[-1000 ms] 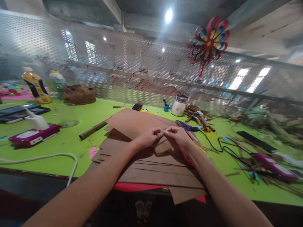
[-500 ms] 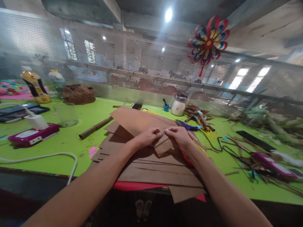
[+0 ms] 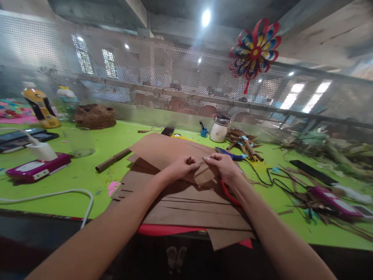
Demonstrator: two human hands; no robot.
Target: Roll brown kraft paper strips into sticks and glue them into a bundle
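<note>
A small piece of brown kraft paper (image 3: 204,176) hangs between my hands, its upper edge rolled or folded. My right hand (image 3: 223,166) pinches that edge between thumb and fingers. My left hand (image 3: 184,168) is closed with its fingertips at the paper's left corner. Under both hands lies a stack of brown paper sheets (image 3: 186,215), some cut into strips. A larger brown sheet (image 3: 163,149) curls up behind my left hand. Beneath my right wrist a red curved handle (image 3: 230,194) shows in part; the rest is hidden.
Blue-handled pliers (image 3: 233,154) lie beyond my right hand. A brown paper tube (image 3: 113,160), a clear cup (image 3: 80,143) and a purple power strip (image 3: 37,167) are on the left. A jar (image 3: 220,128) stands behind. Black cable (image 3: 264,179) and scraps lie right on the green table (image 3: 110,210).
The small paper piece has tilted and risen slightly to the right between my fingers. The larger curled sheet has shifted a little to the left. The view has turned slightly.
</note>
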